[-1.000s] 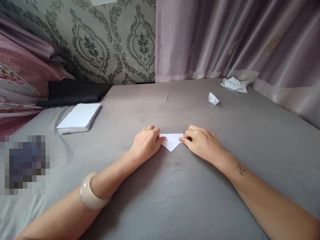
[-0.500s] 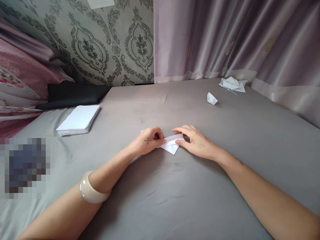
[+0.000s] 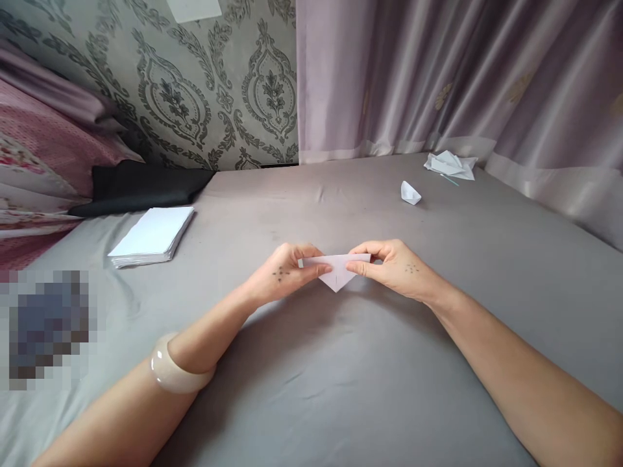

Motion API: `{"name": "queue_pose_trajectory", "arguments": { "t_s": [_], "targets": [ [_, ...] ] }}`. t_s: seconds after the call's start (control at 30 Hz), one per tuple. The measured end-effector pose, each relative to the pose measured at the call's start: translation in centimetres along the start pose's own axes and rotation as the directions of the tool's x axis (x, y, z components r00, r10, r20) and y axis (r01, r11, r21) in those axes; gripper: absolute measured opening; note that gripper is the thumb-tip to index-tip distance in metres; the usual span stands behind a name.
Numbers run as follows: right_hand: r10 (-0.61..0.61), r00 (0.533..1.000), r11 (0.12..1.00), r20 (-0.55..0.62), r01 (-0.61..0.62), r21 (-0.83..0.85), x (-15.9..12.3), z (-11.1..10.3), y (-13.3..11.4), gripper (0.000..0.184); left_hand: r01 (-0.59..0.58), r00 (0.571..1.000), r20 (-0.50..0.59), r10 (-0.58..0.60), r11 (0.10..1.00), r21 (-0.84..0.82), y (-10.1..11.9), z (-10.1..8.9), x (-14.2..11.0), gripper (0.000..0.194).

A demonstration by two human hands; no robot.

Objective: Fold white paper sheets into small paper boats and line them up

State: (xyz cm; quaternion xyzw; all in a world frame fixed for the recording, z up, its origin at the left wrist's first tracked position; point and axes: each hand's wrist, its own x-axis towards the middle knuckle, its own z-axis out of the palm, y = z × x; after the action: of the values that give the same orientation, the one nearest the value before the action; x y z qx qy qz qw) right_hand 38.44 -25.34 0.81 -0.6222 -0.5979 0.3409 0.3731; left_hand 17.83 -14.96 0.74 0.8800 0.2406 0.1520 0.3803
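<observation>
A small white folded paper triangle point(image 3: 335, 272), point towards me, is held just above the grey bed sheet point(image 3: 311, 376). My left hand point(image 3: 285, 272) pinches its left corner between thumb and fingers. My right hand point(image 3: 396, 269) pinches the right corner the same way. Both hands are closed on the paper. A pale bangle point(image 3: 170, 366) sits on my left wrist.
A stack of white paper sheets point(image 3: 150, 235) lies at the left. A small folded paper boat point(image 3: 409, 192) and a heap of folded papers point(image 3: 450, 165) lie at the far right by the curtain point(image 3: 438, 71). A black cushion point(image 3: 141, 185) and pink bedding point(image 3: 43, 149) lie at the left.
The folded paper lay pressed flat on the sheet under both hands. Both hands have now lifted it off the sheet, holding it by its two corners.
</observation>
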Motion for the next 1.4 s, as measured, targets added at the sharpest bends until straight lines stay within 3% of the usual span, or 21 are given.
{"name": "queue_pose_trajectory", "arguments": {
  "t_s": [0.03,0.1,0.17,0.2,0.27,0.37,0.43,0.53,0.67,0.77,0.93,1.07,1.23,1.4],
  "targets": [
    [-0.094,0.994,0.992,-0.063,0.089,-0.084,-0.1,0.1,-0.1,0.016,-0.097,0.987,-0.111,0.113,0.986,0.138,0.1,0.1,0.0,0.024],
    [-0.343,0.921,0.904,-0.185,0.271,-0.329,-0.2,0.4,-0.2,0.013,-0.228,0.895,-0.254,0.366,0.866,0.444,0.2,0.5,0.0,0.017],
    [-0.567,0.797,0.715,-0.207,0.353,-0.603,-0.2,0.8,0.0,0.018,-0.273,0.802,-0.244,0.545,0.698,0.662,-0.1,0.9,-0.1,0.015],
    [-0.635,0.753,0.612,-0.172,0.354,-0.707,-0.2,1.0,0.2,0.021,-0.281,0.780,-0.211,0.590,0.630,0.723,-0.4,1.0,-0.1,0.016],
    [-0.668,0.742,0.455,-0.060,0.344,-0.821,-0.1,1.4,0.7,0.028,-0.279,0.794,-0.136,0.593,0.554,0.784,-1.0,1.3,-0.1,0.022],
    [-0.586,0.807,0.378,0.068,0.347,-0.858,0.2,2.0,1.2,0.036,-0.249,0.882,-0.050,0.468,0.556,0.793,-1.5,1.5,-0.2,0.030],
    [-0.519,0.848,0.391,0.107,0.347,-0.853,0.3,2.3,1.4,0.039,-0.251,0.925,0.023,0.380,0.561,0.789,-1.5,1.7,-0.1,0.034],
    [-0.454,0.878,0.401,0.152,0.353,-0.845,0.2,2.5,1.3,0.040,-0.279,0.942,0.114,0.316,0.548,0.789,-1.2,1.9,-0.2,0.038],
    [-0.392,0.906,0.428,0.160,0.334,-0.840,-0.3,2.5,1.3,0.037,-0.268,0.949,0.108,0.296,0.580,0.769,-1.1,2.3,-0.5,0.036],
    [-0.336,0.936,0.534,0.108,0.284,-0.797,-0.5,2.3,1.4,0.030,-0.215,0.965,0.060,0.255,0.643,0.735,-1.2,2.4,-0.9,0.035],
    [-0.149,0.988,0.799,-0.027,0.104,-0.592,-0.3,1.7,1.8,0.021,-0.017,0.991,-0.101,0.089,0.825,0.564,-1.4,2.0,-1.1,0.028],
    [0.028,0.995,0.923,-0.092,-0.062,-0.381,0.0,1.3,1.8,0.024,0.178,0.978,-0.165,-0.127,0.919,0.351,-1.3,1.3,-0.9,0.023],
    [0.135,0.985,0.957,-0.109,-0.158,-0.241,0.3,1.1,1.8,0.027,0.373,0.922,-0.156,-0.354,0.920,0.123,-1.4,0.8,-0.6,0.026],
    [0.189,0.974,0.956,-0.126,-0.212,-0.204,0.7,1.0,1.9,0.027,0.408,0.907,-0.147,-0.394,0.909,0.081,-1.8,0.6,-0.5,0.034]
  ]
}}
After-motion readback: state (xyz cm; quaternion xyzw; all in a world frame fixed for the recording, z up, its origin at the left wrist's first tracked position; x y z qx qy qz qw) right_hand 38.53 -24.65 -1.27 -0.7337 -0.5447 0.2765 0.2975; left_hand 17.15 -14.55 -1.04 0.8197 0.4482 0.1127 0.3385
